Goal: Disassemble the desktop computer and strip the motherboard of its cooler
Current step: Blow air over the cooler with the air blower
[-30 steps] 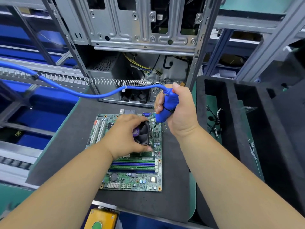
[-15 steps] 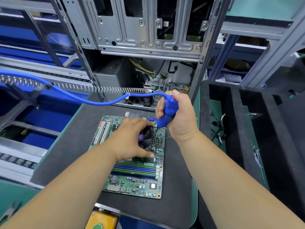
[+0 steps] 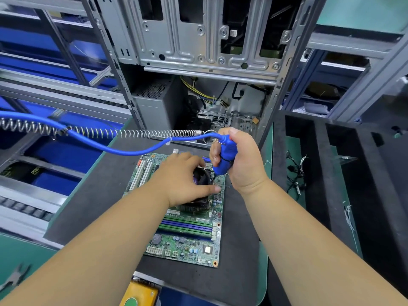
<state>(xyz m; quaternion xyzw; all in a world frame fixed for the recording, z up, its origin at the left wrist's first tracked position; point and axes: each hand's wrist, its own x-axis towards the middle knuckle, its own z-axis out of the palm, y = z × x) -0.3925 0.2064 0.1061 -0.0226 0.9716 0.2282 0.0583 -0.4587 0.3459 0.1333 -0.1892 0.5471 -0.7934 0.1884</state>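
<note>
A green motherboard (image 3: 187,237) lies flat on the dark mat (image 3: 92,206). Its black cooler fan (image 3: 202,177) sits near the board's far half, mostly covered by my left hand (image 3: 183,182), which grips it from above with the thumb along its near side. My right hand (image 3: 242,160) is wrapped around a blue powered screwdriver (image 3: 225,157), held upright with its tip down at the cooler's right corner. A blue cable (image 3: 123,149) and a steel coil spring (image 3: 132,133) run left from the tool's top.
The opened grey computer case (image 3: 198,51) stands upright just behind the board. A black foam tray (image 3: 320,173) with loose wires (image 3: 295,173) lies on the right. A yellow box with a green button (image 3: 136,294) sits at the near edge. Pliers (image 3: 15,277) lie at lower left.
The view has shifted, so board and hands sit slightly lower and to the right in view. Both hands keep their hold; the screwdriver stays at the cooler's right corner.
</note>
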